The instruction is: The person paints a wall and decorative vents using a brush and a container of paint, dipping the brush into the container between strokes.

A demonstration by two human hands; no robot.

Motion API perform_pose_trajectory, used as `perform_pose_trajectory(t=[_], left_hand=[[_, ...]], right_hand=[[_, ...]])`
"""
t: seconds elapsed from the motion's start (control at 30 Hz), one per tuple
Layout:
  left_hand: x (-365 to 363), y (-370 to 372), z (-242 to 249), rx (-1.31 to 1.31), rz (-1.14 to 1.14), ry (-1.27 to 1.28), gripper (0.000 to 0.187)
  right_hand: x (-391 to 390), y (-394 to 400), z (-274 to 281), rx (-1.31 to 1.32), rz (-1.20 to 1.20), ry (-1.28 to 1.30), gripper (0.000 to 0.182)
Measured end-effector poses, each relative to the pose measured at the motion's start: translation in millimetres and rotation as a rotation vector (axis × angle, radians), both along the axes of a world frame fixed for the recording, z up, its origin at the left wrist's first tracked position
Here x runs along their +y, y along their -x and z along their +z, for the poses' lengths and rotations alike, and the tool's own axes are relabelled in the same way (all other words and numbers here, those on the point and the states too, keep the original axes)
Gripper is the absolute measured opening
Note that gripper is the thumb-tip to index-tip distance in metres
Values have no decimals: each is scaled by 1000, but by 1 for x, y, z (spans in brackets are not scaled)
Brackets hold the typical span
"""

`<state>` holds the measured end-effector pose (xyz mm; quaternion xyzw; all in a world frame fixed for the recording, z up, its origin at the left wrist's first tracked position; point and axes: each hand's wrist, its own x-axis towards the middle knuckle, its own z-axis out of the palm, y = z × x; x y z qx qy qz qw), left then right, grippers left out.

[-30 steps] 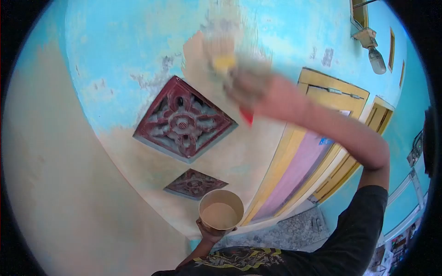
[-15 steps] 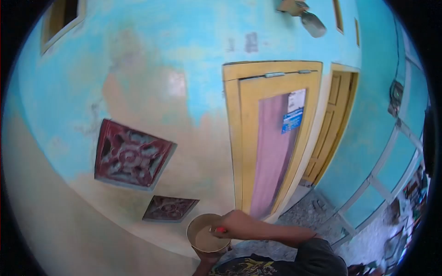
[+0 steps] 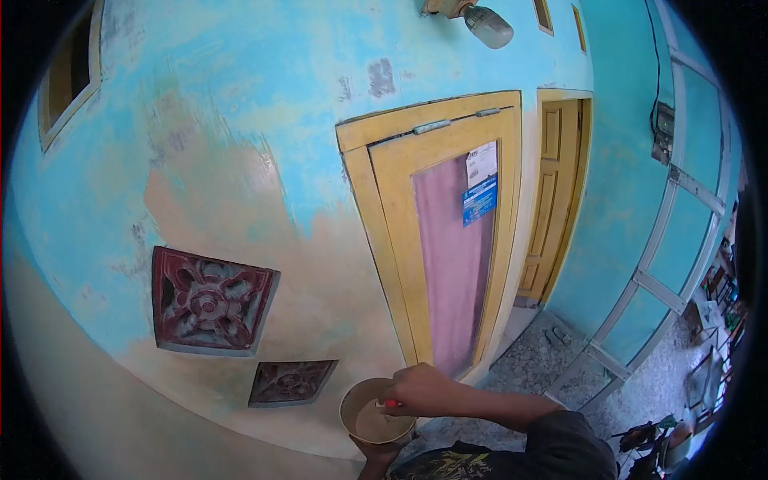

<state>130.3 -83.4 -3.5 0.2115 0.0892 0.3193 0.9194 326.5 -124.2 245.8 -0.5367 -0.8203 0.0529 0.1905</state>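
Observation:
A round paint bucket [image 3: 350,410] with beige paint inside is low in the middle of the view. My left hand [image 3: 378,452] supports it, closed against its lower outer side, with the fingers partly hidden. My right hand [image 3: 424,390] reaches over the rim from the right, its fingers closed on a paintbrush [image 3: 391,404] with a red part showing. The brush points down into the bucket, and its bristle end is hard to make out.
The blue wall [image 3: 232,88] in front has beige patches around two dark red vent blocks [image 3: 210,301]. A yellow-framed window [image 3: 376,200] with a pink curtain stands right of them. Farther right are a yellow door [image 3: 552,192], a pale metal frame [image 3: 660,290] and a grey stone floor [image 3: 524,364].
The view has shifted, so the window and lamp sit farther left. The bucket and both hands appear slightly farther right. My right hand stays over the bucket with the brush.

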Motion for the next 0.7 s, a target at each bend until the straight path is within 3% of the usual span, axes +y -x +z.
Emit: perform_pose_trajectory(t=[0.13, 0.23, 0.33, 0.47, 0.7], left_hand=[[3, -1, 2, -10, -6, -15, 99], [3, 1, 2, -10, -9, -18, 98], [4, 3, 4, 10, -9, -31, 98], [4, -2, 9, 52, -22, -55, 97], [-1, -3, 31, 138, -49, -182, 96]], right_hand=[[-31, -21, -2, 353, -124, 11, 21], [-45, -24, -51, 864, -239, -28, 27], [-60, -7, -75, 1482, -497, 92, 26], [-68, -6, -63, 1318, -671, 177, 31], [-71, -18, -65, 1268, -582, -31, 23]])
